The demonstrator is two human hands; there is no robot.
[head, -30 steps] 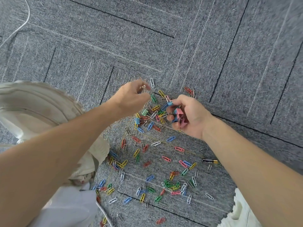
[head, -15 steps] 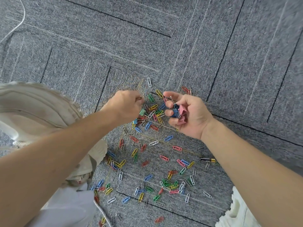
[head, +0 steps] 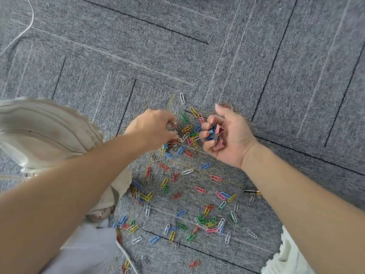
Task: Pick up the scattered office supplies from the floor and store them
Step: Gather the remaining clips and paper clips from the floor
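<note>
1. Reaching in from the lower left, the left hand (head: pixel 152 127) curls down over the thick end of the spill. Its fingers (head: pixel 167 118) are pressed together at the tips and pinch the wire loops of a clip (head: pixel 171 122). The loops are probably the easiest part to lift off the carpet.
2. The paper clips (head: pixel 205 166) lie heaped between the two hands at mid-frame. They thin out toward the bottom edge, and nearly all are on the floor, so the task looks barely begun.
3. The right hand (head: pixel 233 139) is turned palm up just right of the heap. Its fingers are curled round a handful of pink and blue binder clips (head: pixel 217 133), with the thumb standing up. It seems to serve as a cup, so gathered pieces need not be set down again. No box or tray shows, so I cannot tell where they will be stored.
4. A battery (head: pixel 251 191) lies right of centre, just beside the right forearm, untouched among the paper clips.
5. A white cable (head: pixel 27 26) loops across the upper left, and a pale ridged shape (head: pixel 39 131), perhaps a shoe, sits at the left edge. The floor is grey carpet (head: pixel 256 56) in tiles with dark seams, and its nap is likely to snag thin wire. Pale cloth (head: pixel 284 258) fills the lower right corner, and nothing of the room beyond shows.
</note>
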